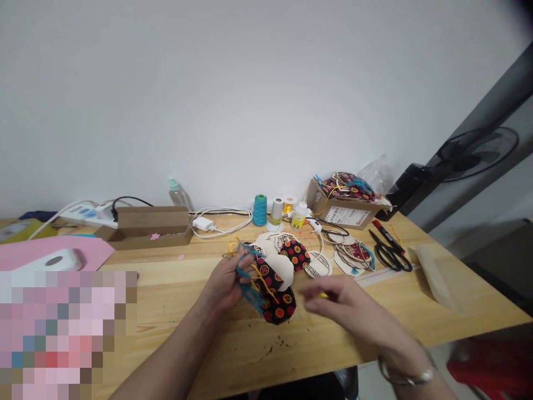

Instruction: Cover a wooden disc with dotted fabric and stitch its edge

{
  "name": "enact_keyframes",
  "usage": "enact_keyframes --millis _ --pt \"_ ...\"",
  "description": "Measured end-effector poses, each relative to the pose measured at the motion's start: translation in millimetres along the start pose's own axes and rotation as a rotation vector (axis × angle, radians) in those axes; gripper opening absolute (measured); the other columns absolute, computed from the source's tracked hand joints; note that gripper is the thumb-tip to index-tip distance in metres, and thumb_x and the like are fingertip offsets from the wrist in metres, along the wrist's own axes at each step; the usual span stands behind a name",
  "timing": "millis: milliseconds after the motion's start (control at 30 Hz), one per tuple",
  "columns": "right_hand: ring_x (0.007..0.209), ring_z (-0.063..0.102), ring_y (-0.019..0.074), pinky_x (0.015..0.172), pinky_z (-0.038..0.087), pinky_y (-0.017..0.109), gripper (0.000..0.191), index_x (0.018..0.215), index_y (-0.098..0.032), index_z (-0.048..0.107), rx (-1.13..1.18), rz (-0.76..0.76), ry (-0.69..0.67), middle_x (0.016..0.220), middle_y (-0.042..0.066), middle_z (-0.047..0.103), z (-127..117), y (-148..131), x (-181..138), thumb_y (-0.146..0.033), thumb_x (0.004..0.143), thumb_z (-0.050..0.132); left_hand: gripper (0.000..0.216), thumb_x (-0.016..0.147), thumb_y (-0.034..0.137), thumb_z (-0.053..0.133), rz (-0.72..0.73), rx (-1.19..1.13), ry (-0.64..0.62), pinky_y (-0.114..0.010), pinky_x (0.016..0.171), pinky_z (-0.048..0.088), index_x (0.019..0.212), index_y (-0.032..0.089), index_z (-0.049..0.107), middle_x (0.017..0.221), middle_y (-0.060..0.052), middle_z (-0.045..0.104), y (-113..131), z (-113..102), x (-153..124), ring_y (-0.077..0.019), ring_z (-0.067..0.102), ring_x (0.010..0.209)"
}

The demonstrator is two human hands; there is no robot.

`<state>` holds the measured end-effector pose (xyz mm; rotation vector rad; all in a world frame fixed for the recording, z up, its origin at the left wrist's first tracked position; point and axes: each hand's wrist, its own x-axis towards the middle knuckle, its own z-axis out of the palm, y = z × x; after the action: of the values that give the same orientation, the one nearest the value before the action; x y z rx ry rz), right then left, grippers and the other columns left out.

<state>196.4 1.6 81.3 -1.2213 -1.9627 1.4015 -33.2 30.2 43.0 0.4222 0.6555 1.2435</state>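
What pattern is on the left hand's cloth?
Bright round flowers on black cloth, in the head view.

Spray bottle (177, 195), white charger (203, 224), fan (478, 154)

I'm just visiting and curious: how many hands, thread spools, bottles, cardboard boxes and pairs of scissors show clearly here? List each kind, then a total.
Hands: 2 (left hand, holding patterned pieces; right hand)
Thread spools: 3 (teal spool, pale spool, yellow spool)
Bottles: 2 (white bottle, teal-topped bottle)
Cardboard boxes: 2 (long box, piled box)
Scissors: 1 pair
Total: 10
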Motion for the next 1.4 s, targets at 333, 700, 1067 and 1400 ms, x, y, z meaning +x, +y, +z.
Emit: enact_keyframes --millis 333,700,1067,1400 --pt "0.112 0.047 0.0227 0.092 0.043 0.036 0.104 0.143 -0.022 0.012 0.177 -0.275 0.218 0.134 0.011 0.039 85.7 0.9 70.8 -0.033 0.062 0.076 0.019 0.077 0.031 0.065 -0.019 0.047 -0.028 -0.019 0.049 0.045 0.072 0.015 0.057 0.056 0.004 0.055 -12.0 0.0 -5.5 -0.0086 0.054 0.048" --pt "0.073 0.063 0.0212 0.061 0.041 0.027 0.027 0.111 -0.015 0.056 -0.716 -0.09 0.403 0.086 0.012 0.068 64.0 4.9 77.3 -0.021 0.091 0.039 0.021 0.074 0.036 0.066 0.053 0.355 -0.077 -0.028 0.062 0.046 0.075 0.015 0.066 0.065 -0.002 0.064 -16.8 6.1 -3.8 -0.0154 0.058 0.06" --pt "0.084 0.053 0.018 0.075 0.041 0.029 0.021 0.097 -0.021 0.054 -0.295 -0.281 0.53 0.092 0.005 0.058 80.0 -3.7 79.8 -0.035 0.092 0.039 0.009 0.068 0.02 0.066 0.268 0.719 0.076 -0.022 0.061 0.042 0.062 0.019 0.071 0.056 0.003 0.062 -16.7 2.7 -6.8 -0.0157 0.054 0.062" --pt "0.067 0.056 0.017 0.063 0.044 0.029 0.024 0.089 -0.019 0.061 -0.208 -0.265 0.619 0.077 0.004 0.064 33.7 2.0 90.4 -0.022 0.088 0.037 0.03 0.078 0.031 0.061 0.243 0.678 -0.049 -0.03 0.082 0.045 0.108 0.027 0.067 0.095 -0.004 0.069 -25.6 -4.6 -9.1 -0.0225 0.06 0.093"
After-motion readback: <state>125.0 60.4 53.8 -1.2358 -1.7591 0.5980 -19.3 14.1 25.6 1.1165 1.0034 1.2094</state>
